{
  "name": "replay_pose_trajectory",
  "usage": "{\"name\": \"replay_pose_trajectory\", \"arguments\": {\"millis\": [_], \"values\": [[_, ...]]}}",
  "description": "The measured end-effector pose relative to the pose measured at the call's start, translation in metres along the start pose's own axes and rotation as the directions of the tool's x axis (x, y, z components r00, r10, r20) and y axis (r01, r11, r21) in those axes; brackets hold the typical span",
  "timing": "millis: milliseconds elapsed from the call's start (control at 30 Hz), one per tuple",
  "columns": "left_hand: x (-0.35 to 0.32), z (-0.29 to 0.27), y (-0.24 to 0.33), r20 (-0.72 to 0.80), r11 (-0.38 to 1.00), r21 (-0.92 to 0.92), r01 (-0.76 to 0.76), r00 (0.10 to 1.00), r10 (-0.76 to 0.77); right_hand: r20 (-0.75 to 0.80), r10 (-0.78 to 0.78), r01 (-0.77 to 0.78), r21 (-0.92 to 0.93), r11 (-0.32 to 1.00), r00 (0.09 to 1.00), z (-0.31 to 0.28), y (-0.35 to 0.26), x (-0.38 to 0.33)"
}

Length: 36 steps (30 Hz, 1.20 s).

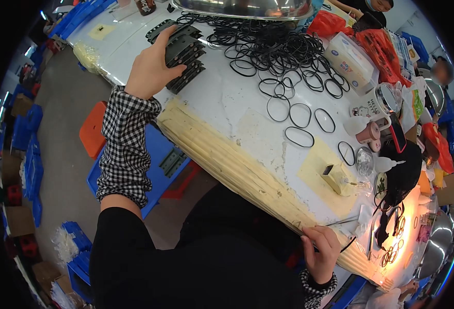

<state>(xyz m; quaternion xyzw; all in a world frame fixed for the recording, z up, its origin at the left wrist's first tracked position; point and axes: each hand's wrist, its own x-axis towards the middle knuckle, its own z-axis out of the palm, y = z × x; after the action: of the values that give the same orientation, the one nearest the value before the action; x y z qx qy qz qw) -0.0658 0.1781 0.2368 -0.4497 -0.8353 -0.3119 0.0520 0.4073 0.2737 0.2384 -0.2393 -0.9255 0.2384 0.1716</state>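
Observation:
My left hand (152,67) reaches over a stack of dark, flat, slotted strips (183,54) at the table's far left. Its thumb and index finger are spread apart against the strips, and the other fingers are mostly hidden. At the padded near edge, my right hand (321,252) is closed, thumb and fingertips pressed together. A thin black piece (348,244) shows just beyond its knuckles; whether it is held I cannot tell. Many black rubber rings (273,41) lie heaped beyond the stack, with several loose rings (300,115) spread toward the middle.
Yellowish padding (227,159) lines the table edge. A blue stool (160,141) below holds more strips (173,162). On the right are a yellow block (339,180), a tissue box (351,63), a mug (371,105) and a bright lamp-lit area (407,226). A metal basin (245,7) stands at the back.

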Motion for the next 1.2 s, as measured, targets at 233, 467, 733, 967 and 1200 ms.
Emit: {"name": "replay_pose_trajectory", "arguments": {"millis": [233, 467, 733, 967, 1200], "values": [[-0.044, 0.003, 0.106, 0.231, 0.803, -0.564, -0.193, 0.897, 0.378, -0.134, 0.05, 0.008, 0.398, 0.917, 0.99, 0.001, -0.016, 0.042], [-0.068, 0.029, 0.177, 0.436, 0.667, -0.716, -0.208, 0.613, 0.659, 0.064, 0.032, -0.065, 0.619, 0.783, 0.997, 0.005, -0.005, 0.079], [-0.071, 0.038, 0.206, 0.365, 0.622, -0.673, -0.4, 0.552, 0.75, -0.011, 0.096, -0.054, 0.758, 0.65, 0.995, 0.015, 0.011, 0.055], [-0.08, 0.048, 0.213, 0.37, 0.617, -0.728, -0.299, 0.586, 0.721, -0.035, 0.112, -0.036, 0.82, 0.571, 0.993, 0.008, 0.016, 0.047], [-0.08, 0.055, 0.22, 0.37, 0.609, -0.752, -0.251, 0.604, 0.706, -0.011, 0.163, -0.081, 0.834, 0.546, 0.987, 0.005, 0.021, 0.041]]}}
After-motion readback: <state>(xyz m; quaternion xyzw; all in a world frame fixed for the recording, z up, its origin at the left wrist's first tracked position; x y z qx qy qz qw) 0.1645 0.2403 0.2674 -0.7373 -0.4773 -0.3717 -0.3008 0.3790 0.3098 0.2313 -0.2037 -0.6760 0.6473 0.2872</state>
